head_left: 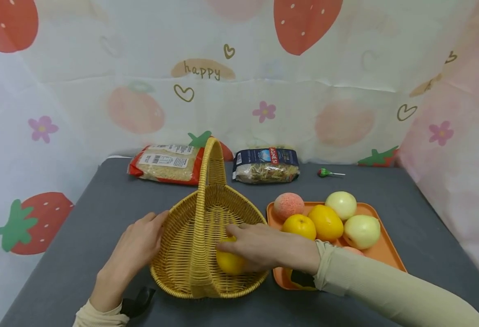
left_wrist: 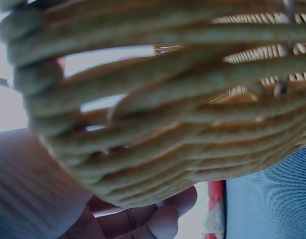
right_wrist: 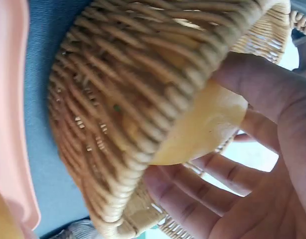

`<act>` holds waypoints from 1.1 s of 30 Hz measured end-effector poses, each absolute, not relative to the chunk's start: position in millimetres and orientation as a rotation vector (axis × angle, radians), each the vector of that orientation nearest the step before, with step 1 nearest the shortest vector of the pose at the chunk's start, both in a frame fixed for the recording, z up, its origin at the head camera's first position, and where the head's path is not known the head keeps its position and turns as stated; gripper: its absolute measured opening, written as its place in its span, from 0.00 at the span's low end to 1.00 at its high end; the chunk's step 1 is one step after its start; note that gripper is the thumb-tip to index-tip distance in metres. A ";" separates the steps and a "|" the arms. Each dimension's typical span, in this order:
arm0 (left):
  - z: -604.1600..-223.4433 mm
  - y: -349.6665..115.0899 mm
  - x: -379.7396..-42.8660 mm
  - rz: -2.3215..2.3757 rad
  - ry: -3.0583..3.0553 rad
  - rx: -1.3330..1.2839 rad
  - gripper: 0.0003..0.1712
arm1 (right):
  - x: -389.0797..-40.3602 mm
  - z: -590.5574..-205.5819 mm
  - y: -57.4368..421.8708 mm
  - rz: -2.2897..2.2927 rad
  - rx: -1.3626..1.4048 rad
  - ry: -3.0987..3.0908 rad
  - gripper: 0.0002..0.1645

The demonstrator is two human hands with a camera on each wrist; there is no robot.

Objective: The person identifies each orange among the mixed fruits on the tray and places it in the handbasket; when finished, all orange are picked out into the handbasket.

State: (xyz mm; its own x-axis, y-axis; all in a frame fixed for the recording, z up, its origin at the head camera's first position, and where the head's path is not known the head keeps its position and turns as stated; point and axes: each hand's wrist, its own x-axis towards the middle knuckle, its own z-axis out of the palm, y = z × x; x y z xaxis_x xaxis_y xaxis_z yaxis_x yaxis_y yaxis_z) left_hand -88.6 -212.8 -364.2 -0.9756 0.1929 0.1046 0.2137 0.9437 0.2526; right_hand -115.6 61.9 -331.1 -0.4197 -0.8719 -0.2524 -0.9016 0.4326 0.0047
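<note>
The right hand (head_left: 253, 247) curls its fingers part-way round a yellow fruit (head_left: 229, 264), holding it inside the wicker basket (head_left: 176, 254), right of that basket's handle. The left hand (head_left: 141, 238) touches the basket's left rim with bent fingers; whether it grips the rim I cannot tell. Just right of the basket, an orange tray (head_left: 388, 247) holds a pink fruit (head_left: 289, 206), two orange-yellow fruits (head_left: 326, 222) and two pale green fruits (head_left: 361, 231); the right sleeve (head_left: 370, 272) hides part of its contents. Behind the basket lie a red-edged bag (head_left: 163, 164) and, farther right, a blue-topped bag (head_left: 266, 165).
</note>
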 end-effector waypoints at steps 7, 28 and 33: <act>-364.2 -213.1 -89.7 -0.405 -2.991 -0.355 0.20 | -115.9 -327.6 62.3 0.247 -1.528 2.418 0.38; -366.2 -216.7 -88.1 -0.414 -2.939 -0.384 0.19 | -113.9 -328.6 61.1 0.171 -1.548 2.362 0.36; -366.8 -217.2 -87.5 -0.419 -2.944 -0.376 0.19 | -113.7 -329.1 60.3 0.168 -1.554 2.356 0.37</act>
